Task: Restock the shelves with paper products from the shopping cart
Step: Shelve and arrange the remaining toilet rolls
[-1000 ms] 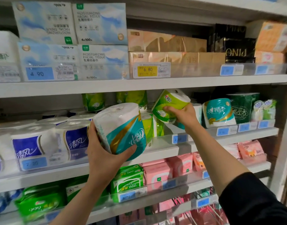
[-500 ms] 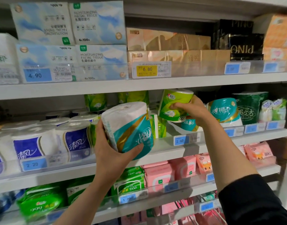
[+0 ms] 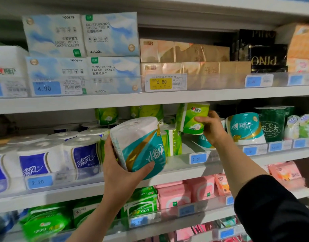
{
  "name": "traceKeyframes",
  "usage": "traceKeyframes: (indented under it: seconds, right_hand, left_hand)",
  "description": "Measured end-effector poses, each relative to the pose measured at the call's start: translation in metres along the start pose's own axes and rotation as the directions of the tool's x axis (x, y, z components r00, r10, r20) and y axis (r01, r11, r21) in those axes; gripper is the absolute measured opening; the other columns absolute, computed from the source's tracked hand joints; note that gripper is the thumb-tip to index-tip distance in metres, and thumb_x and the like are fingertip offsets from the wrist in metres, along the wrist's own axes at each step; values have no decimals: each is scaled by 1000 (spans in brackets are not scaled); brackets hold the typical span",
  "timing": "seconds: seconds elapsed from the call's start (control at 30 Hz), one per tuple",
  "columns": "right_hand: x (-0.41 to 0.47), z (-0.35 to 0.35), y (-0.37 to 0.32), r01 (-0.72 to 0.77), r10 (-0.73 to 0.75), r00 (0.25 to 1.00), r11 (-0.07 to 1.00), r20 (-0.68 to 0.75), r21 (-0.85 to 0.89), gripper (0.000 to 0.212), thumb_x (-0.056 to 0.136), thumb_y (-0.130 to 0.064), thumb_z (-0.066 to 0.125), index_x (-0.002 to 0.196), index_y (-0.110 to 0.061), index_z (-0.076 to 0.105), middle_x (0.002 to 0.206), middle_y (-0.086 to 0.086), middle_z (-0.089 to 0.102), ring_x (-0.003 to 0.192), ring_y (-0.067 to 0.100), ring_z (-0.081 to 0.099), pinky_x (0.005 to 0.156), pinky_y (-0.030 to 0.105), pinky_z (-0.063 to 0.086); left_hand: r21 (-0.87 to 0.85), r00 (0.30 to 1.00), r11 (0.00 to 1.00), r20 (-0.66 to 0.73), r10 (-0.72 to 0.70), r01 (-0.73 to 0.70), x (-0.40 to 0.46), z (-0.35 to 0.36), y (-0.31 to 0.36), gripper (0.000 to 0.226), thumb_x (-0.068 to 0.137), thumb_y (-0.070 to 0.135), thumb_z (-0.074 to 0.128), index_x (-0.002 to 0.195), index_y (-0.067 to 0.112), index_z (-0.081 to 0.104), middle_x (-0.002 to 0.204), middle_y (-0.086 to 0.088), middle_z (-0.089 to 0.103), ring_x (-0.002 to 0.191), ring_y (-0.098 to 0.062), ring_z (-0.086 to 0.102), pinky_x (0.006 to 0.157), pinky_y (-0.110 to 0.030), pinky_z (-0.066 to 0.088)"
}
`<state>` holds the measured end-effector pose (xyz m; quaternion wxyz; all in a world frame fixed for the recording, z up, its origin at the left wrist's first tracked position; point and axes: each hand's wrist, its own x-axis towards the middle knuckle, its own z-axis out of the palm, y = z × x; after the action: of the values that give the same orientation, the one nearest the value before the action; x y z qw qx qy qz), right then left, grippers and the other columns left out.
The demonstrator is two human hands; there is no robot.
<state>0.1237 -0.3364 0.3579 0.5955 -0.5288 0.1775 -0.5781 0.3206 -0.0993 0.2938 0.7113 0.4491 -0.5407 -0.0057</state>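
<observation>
My left hand (image 3: 121, 170) grips a teal-and-gold wrapped toilet paper roll (image 3: 138, 145), tilted, in front of the middle shelf (image 3: 181, 168). My right hand (image 3: 211, 128) holds a green wrapped roll (image 3: 190, 117) raised and tilted just under the shelf above, over more green rolls (image 3: 173, 142). Another teal roll (image 3: 242, 128) stands on the shelf to the right of my right hand, and part of one more shows below that hand. The shopping cart is out of view.
Blue-and-white rolls (image 3: 83, 158) fill the middle shelf's left. Dark green rolls (image 3: 272, 123) stand at the right. Blue facial tissue packs (image 3: 82, 53) and beige packs (image 3: 185, 56) sit on the upper shelf. Green and pink packs (image 3: 174, 196) line the shelf below.
My right hand has lifted the green roll a little higher and turned it toward upright. The left hand keeps the teal roll in about the same place.
</observation>
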Motion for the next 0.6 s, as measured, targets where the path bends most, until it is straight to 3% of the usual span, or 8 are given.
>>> traceKeyframes:
  seconds: [0.13,0.23,0.33,0.47,0.6]
  right_hand:
    - [-5,3,6,61,-61,998,998,12,-30,43,70,-6,69,110,-9,53,96,3,73,87,20,72,69,31,58]
    - [-4,2,6,57,-51,998,985,40,-166,43,82,-9,70,121,-12,51,107,4,71,93,19,71,76,32,56]
    - [-5,1,6,72,-59,997,951,52,-299,43,89,-21,67,127,-16,49,114,1,67,98,14,67,73,23,52]
    - [-2,2,5,35,-30,999,970,23,-242,40,89,-20,68,124,-15,51,113,5,68,104,24,66,90,42,53]
    - [-1,7,6,26,-25,1000,960,9,-279,40,88,-26,69,121,-17,49,114,4,67,104,23,66,95,46,50]
  left_hand:
    - [6,1000,1000,-10,4,-4,2,0,1,104,45,44,85,136,28,36,111,26,56,106,-3,60,76,-20,56]
    - [-4,1000,1000,-23,20,-20,5,4,3,101,45,44,85,133,28,39,109,26,57,104,-3,61,75,-19,55]
    - [-8,999,999,-31,32,-32,6,6,6,90,45,45,84,124,37,41,105,29,57,101,-1,61,71,-16,54]
    - [-2,999,999,-23,35,-35,6,5,8,84,45,46,84,118,39,41,105,26,57,100,-1,62,70,-18,55]
    - [-15,999,999,-19,35,-35,6,5,10,83,46,44,83,117,41,41,103,28,57,99,-1,62,69,-17,54]
